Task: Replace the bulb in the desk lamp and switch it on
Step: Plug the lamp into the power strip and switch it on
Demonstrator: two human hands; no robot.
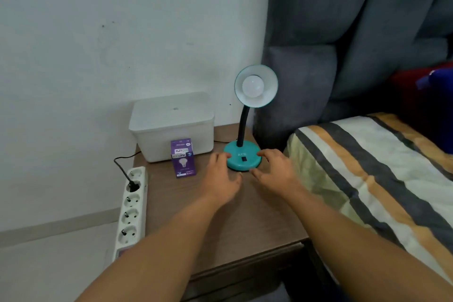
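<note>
A teal desk lamp stands on a brown bedside table [220,228]. Its round base [241,155] carries a black switch [243,159], and a black flexible neck rises to the shade [256,86], which faces me with a white bulb [253,86] in it, unlit. A purple bulb box [182,159] stands upright left of the base. My left hand [220,176] is at the base's left edge, fingers spread, fingertips touching or nearly touching it. My right hand [274,171] is at the base's right edge, fingers apart. Neither hand holds anything.
A white lidded plastic box [171,125] sits at the table's back against the wall. A white power strip [131,206] with the lamp's black plug [133,185] in it lies along the left edge. A grey headboard [343,32] and striped bedding [380,167] are on the right.
</note>
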